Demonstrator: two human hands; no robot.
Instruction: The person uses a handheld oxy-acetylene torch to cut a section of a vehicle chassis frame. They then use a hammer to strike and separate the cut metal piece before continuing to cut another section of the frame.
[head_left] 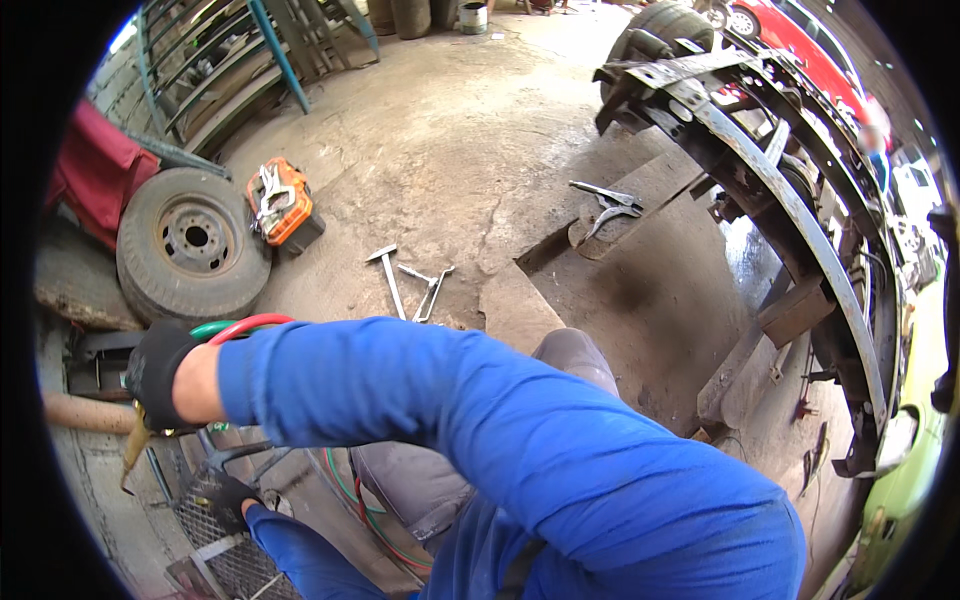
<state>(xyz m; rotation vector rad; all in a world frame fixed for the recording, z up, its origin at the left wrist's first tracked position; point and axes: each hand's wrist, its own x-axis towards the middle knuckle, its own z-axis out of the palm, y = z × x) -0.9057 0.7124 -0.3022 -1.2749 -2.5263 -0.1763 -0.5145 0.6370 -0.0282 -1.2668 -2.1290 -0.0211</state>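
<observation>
My right arm in a blue sleeve reaches across to the left. Its black-gloved right hand (160, 375) is closed around a brass gas torch (136, 452), whose thin tip points down. A red hose (250, 324) and a green hose (208, 330) run out behind that hand. Lower down, my left hand (226, 500), also gloved in black, is at a metal mesh (225, 552) beside a dark curved metal bar (235, 453). Its fingers blend into the dark metal, so their grip is hidden.
A wheel (195, 237) leans at the left beside an orange toolbox (284, 207). On the floor lie a hammer (390, 280) and locking clamps (608, 204). A rusty vehicle frame (780, 190) stands at the right, by a floor recess (640, 300). A pipe (90, 412) extends near my right hand.
</observation>
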